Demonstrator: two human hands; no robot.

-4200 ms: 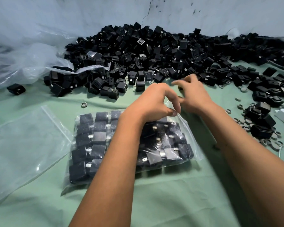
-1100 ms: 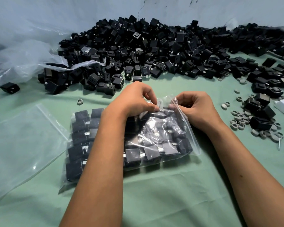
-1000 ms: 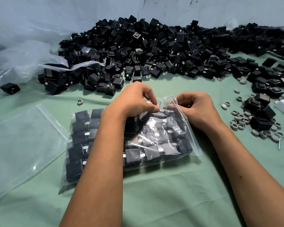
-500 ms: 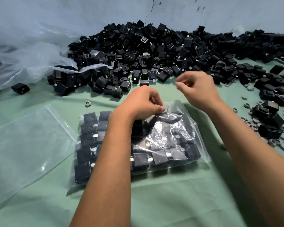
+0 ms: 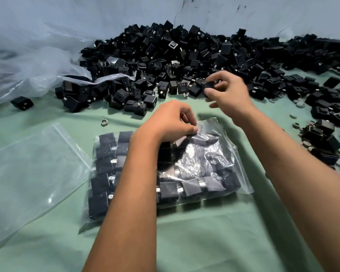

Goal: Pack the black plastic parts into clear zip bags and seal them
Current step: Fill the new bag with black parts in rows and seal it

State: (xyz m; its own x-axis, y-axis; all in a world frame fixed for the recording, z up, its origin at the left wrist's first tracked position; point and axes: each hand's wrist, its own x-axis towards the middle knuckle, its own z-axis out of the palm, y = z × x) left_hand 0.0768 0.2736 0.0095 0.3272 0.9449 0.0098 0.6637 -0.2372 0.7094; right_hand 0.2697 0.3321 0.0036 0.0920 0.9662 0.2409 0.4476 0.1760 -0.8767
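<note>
At pile edge right hand [image 5: 227, 91] now pinches black part [image 5: 209, 86]; left hand [image 5: 169, 122] still pinches bag mouth [image 5: 199, 127].

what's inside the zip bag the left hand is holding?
The zip bag holds black plastic parts in rows. The left hand and forearm hide the middle ones, so no full count.

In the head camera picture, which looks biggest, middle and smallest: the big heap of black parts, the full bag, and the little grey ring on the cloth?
1. The heap of black parts looks biggest, stretching across the back.
2. The full bag, though it lies nearer the camera, which flatters it.
3. The grey ring, clearly smallest.
</note>
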